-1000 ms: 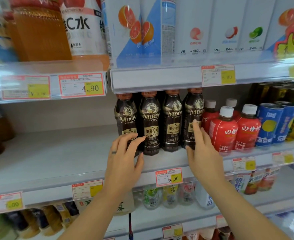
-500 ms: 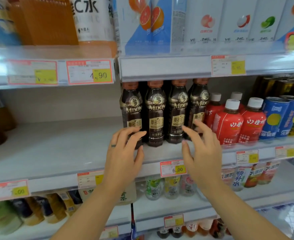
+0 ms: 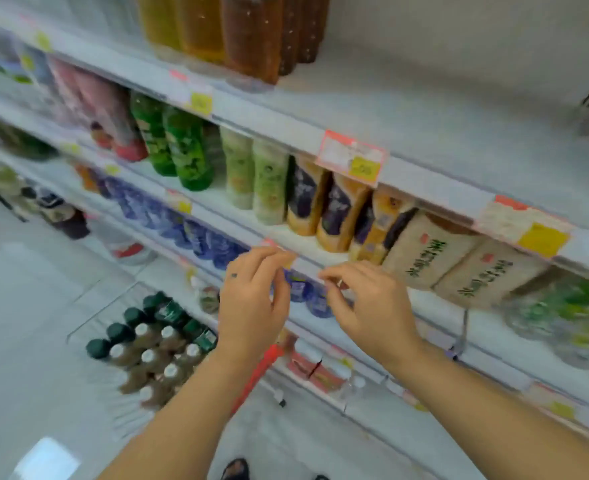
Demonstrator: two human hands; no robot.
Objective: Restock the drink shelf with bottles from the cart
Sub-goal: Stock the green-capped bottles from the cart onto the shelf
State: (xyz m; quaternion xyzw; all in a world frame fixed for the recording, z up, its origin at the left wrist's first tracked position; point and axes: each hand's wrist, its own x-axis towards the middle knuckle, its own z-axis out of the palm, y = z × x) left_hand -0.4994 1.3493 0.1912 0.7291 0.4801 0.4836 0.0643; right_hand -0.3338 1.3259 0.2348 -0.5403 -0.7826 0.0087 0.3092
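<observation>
Left hand (image 3: 251, 299): was empty, fingers loosely curled.
Right hand (image 3: 372, 306): empty likewise.
Bottles (image 3: 154, 351): stood upright in cart (image 3: 102, 311), below-left of left hand.
Nearer hand: left.

Shop aisle, drink shelves (image 3: 424, 199), price tags (image 3: 351, 157), cart (image 3: 265, 368)

White metal shelving (image 3: 424, 109) runs 10 to 4 o'clock. Wire cart (image 3: 102, 310) stands on the floor before it, holding brown plastic bottles (image 3: 154, 358), at 8 o'clock of left hand (image 3: 251, 306). Right hand (image 3: 372, 306) is at 3 o'clock of the left, apart. Tall amber plastic bottles (image 3: 216, 29) are on the top shelf at 12 o'clock. Green plastic bottles (image 3: 182, 150) are one shelf below, at 11.
</observation>
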